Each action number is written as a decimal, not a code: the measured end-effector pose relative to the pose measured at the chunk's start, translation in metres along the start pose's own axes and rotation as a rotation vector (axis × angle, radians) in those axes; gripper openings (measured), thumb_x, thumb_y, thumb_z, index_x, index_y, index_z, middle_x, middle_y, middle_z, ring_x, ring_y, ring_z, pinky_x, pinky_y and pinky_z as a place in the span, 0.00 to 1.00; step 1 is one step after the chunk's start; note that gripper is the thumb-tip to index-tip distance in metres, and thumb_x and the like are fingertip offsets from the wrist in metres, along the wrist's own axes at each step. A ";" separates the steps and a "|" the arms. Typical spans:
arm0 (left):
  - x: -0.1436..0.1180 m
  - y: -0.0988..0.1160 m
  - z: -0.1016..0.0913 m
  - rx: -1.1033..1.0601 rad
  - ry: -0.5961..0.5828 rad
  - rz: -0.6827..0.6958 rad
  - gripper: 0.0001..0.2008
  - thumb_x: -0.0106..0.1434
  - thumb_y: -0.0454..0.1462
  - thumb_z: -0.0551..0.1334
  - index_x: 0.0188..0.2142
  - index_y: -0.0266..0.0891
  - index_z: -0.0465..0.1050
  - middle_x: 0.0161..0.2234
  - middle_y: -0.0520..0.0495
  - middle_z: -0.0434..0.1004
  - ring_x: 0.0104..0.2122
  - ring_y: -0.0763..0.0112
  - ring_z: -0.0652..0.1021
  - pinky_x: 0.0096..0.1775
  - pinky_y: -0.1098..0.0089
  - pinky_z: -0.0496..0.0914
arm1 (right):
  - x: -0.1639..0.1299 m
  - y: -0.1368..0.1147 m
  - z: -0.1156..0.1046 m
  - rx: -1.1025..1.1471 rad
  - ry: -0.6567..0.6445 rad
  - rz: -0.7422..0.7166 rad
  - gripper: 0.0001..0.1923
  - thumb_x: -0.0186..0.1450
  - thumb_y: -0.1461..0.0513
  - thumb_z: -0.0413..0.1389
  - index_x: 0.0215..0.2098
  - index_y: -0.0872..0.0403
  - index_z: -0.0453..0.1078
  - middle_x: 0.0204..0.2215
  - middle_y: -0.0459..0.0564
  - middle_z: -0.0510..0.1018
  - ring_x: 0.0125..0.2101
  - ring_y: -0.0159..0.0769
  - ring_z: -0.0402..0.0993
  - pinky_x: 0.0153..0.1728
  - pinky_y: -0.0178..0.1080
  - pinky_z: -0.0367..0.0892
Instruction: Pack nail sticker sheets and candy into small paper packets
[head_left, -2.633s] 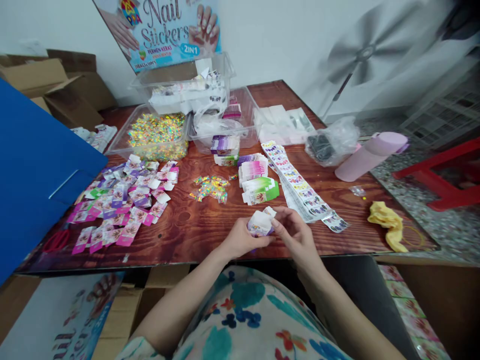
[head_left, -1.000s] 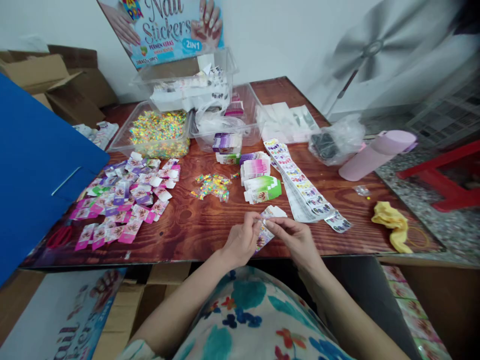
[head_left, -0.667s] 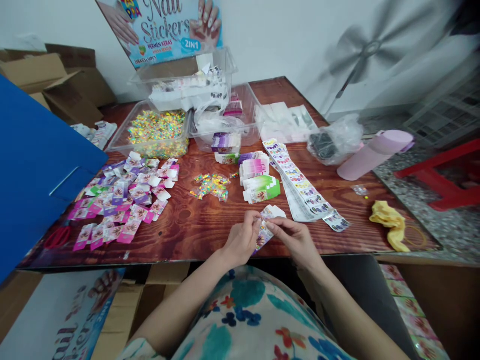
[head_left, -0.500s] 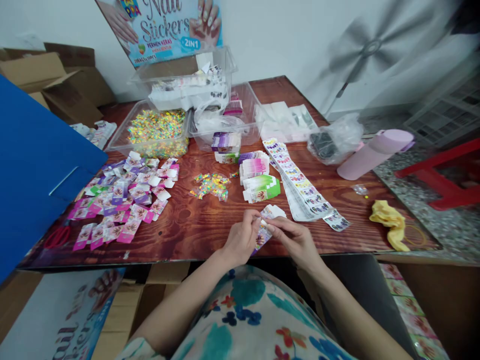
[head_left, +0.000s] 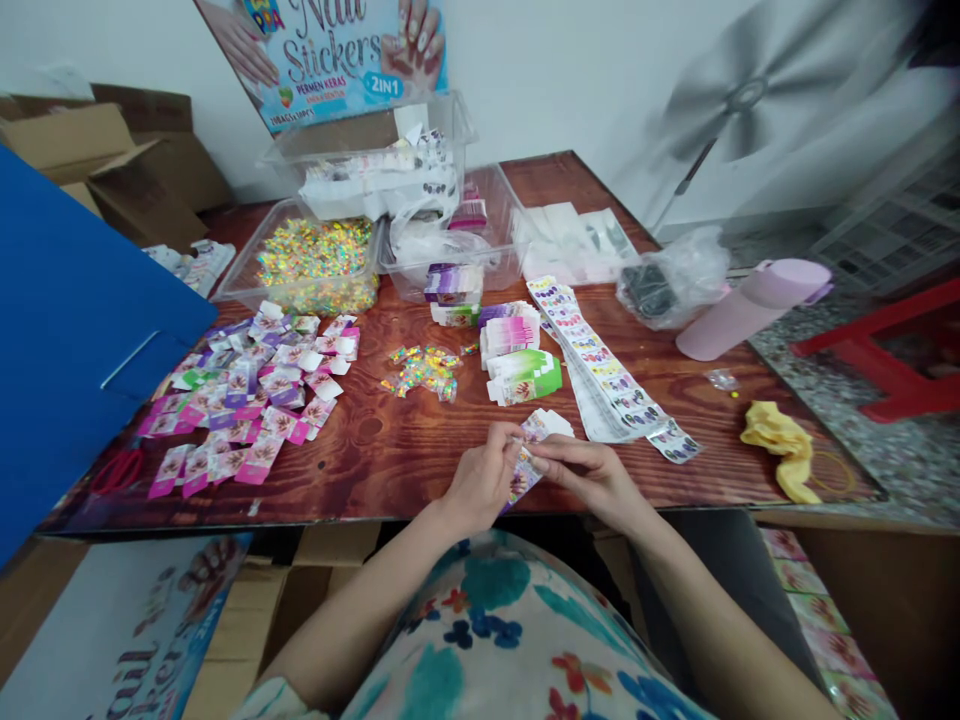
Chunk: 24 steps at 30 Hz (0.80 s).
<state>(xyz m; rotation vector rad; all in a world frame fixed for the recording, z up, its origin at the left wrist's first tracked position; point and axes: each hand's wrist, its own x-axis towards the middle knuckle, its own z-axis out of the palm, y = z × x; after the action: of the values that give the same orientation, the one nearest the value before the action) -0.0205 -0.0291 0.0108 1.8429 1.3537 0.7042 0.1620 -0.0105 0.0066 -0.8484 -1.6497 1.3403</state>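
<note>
At the table's front edge, my left hand (head_left: 484, 476) and my right hand (head_left: 592, 478) meet with fingertips pinched together. Between them is a small purple printed card box (head_left: 523, 482), its white flaps pointing away from me. The fingers partly cover it, and any smaller piece in the pinch cannot be made out. Just beyond lie stacks of flat card boxes, one green (head_left: 525, 377) and one pink (head_left: 510, 338). Several shiny yellow candy packets (head_left: 424, 371) lie left of these. Strips of nail stickers (head_left: 600, 365) stretch out to the right.
A heap of pink and purple boxes (head_left: 255, 390) covers the table's left side, beside red scissors (head_left: 116, 470). Behind stands a clear tub of candy packets (head_left: 315, 255). A pink bottle (head_left: 754, 310) and yellow cloth (head_left: 780, 450) are at right; a blue panel (head_left: 82, 320) at left.
My right fingers have shifted slightly against the card box, and the left fingertips remain pinched beside them. The things on the table stay in place.
</note>
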 end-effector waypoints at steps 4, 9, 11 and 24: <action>-0.002 -0.002 0.001 -0.045 0.018 -0.011 0.11 0.71 0.41 0.44 0.48 0.43 0.58 0.34 0.50 0.75 0.31 0.68 0.77 0.33 0.69 0.66 | -0.001 0.000 0.001 -0.041 -0.039 -0.008 0.11 0.65 0.58 0.59 0.45 0.48 0.79 0.35 0.51 0.81 0.37 0.38 0.77 0.38 0.38 0.72; -0.005 -0.003 0.009 -0.112 0.158 -0.050 0.10 0.71 0.42 0.45 0.47 0.43 0.59 0.33 0.51 0.74 0.31 0.69 0.76 0.34 0.69 0.66 | -0.009 0.007 0.013 -0.026 0.094 0.014 0.12 0.65 0.58 0.59 0.46 0.47 0.78 0.39 0.51 0.82 0.39 0.39 0.78 0.41 0.40 0.72; -0.004 -0.001 0.012 -0.141 0.234 -0.062 0.11 0.71 0.41 0.45 0.47 0.42 0.60 0.34 0.50 0.74 0.31 0.70 0.76 0.35 0.70 0.66 | -0.012 0.009 0.020 -0.027 0.234 0.002 0.11 0.64 0.58 0.60 0.45 0.46 0.79 0.39 0.50 0.82 0.40 0.39 0.78 0.43 0.41 0.72; -0.001 -0.015 -0.028 -0.212 0.352 -0.137 0.13 0.71 0.44 0.48 0.40 0.41 0.67 0.31 0.51 0.73 0.31 0.72 0.75 0.36 0.72 0.68 | -0.012 0.022 0.019 -0.270 0.259 0.027 0.24 0.66 0.55 0.57 0.59 0.47 0.66 0.44 0.52 0.80 0.39 0.42 0.79 0.42 0.43 0.74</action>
<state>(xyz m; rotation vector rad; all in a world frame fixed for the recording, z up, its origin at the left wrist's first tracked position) -0.0507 -0.0209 0.0144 1.4906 1.5419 1.0919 0.1505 -0.0249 -0.0190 -1.1541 -1.6363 0.9886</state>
